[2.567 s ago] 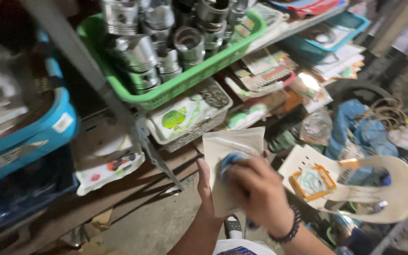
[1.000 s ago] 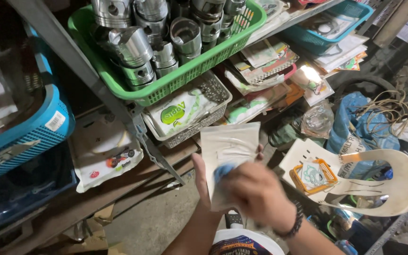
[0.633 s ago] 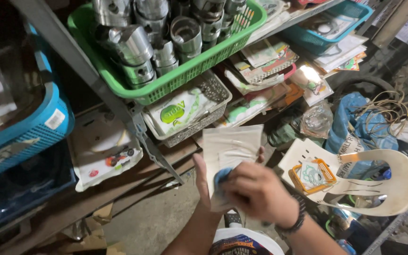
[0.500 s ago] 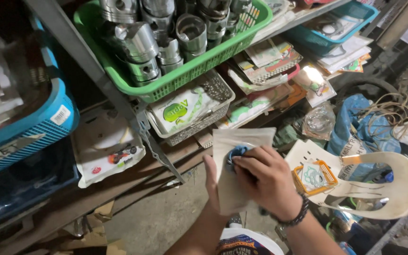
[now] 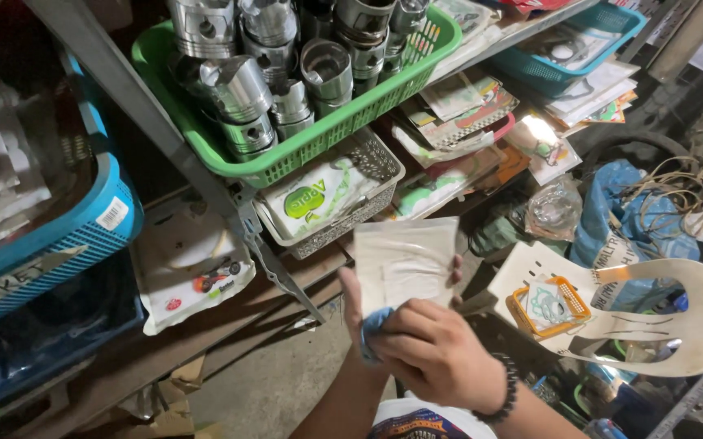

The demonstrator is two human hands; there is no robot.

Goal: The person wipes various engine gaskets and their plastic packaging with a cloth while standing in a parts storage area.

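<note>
My left hand (image 5: 352, 291) holds up a flat, pale plastic packet (image 5: 407, 260) in front of the shelves; only its thumb and a fingertip show around the packet's edges. My right hand (image 5: 437, 356), with a dark bead bracelet on the wrist, presses a blue cloth (image 5: 372, 325) against the packet's lower left corner. The packet stands upright just below a grey mesh basket (image 5: 377, 158) that holds white and green bags.
A green basket (image 5: 327, 130) of metal pistons sits on the upper shelf. A blue crate (image 5: 83, 223) stands at left and a teal tray (image 5: 603, 36) of papers at top right. A white plastic chair (image 5: 685, 317) bearing a small orange tray (image 5: 548, 305) stands at right.
My right hand with the blue cloth has slid down the packet from its middle to its lower left corner. The left hand has kept the packet upright.
</note>
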